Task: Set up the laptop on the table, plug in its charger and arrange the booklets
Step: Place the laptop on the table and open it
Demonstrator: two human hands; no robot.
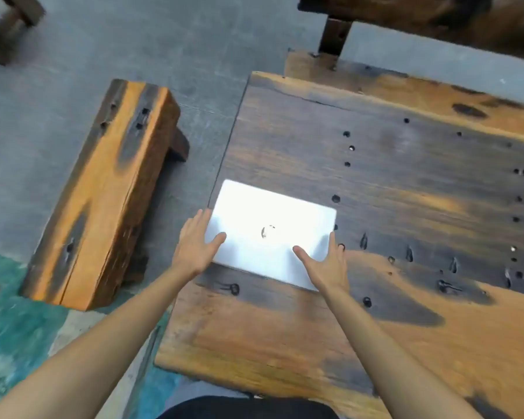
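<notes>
Dark cloth (248, 408) at the bottom edge lies closest to the lens, just at the near edge of the table (406, 207), and two bare forearms reach out over it.

That table, a broad slab of dark and orange wood pitted with holes, fills the right side. Left of the table stands a chunky wooden bench (103, 189) on the grey floor (133, 40), well apart from the slab's left edge. Beyond the table's far edge a heavier dark wooden piece (436, 19) crosses the top right corner.

On the table, close to its left edge, lies the laptop (273, 234), shut, silver lid up and glaring white in the light. The left hand (194, 243) is spread flat, fingers along the laptop's left side and thumb resting on the lid. The right hand (327, 264) is likewise spread, thumb on the lid, fingers along the right side. Neither hand is closed around anything; whether the laptop is lifted or resting I cannot tell.
</notes>
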